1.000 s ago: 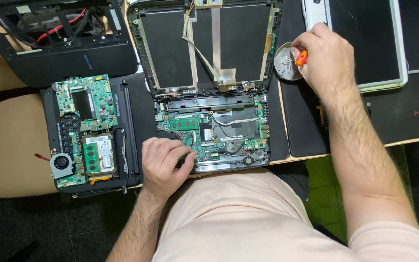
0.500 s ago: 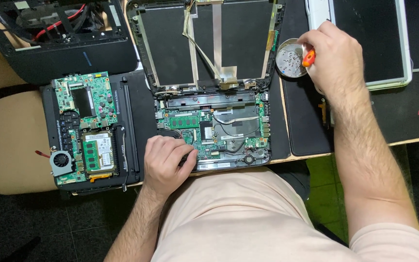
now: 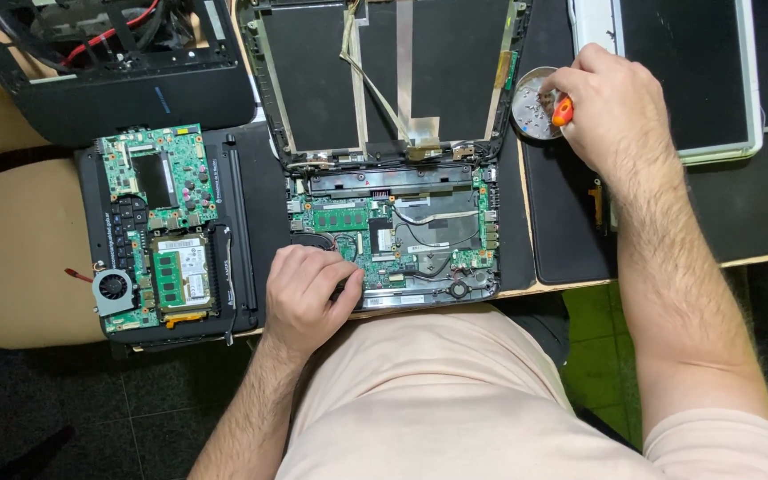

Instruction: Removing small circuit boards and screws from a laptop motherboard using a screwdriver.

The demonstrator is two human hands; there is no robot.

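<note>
A cluttered desk (image 3: 571,276) is spread with dismantled laptops. The opened laptop (image 3: 393,236) at the desk's near edge is steadied by the left hand (image 3: 308,298), laid curled on its lower left corner and gripping nothing, while an orange-handled screwdriver (image 3: 563,110) is held closed in the right hand (image 3: 615,111) over a small round dish (image 3: 531,107) of screws. A screw-handling step is judged to be in hand; careful fine placement at the dish is called for.

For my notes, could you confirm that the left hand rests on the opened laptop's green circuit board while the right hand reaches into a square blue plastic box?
Not quite: the head view shows the right hand at a small round metal dish, not a square blue box. The left hand does rest on the green circuit board.
</note>
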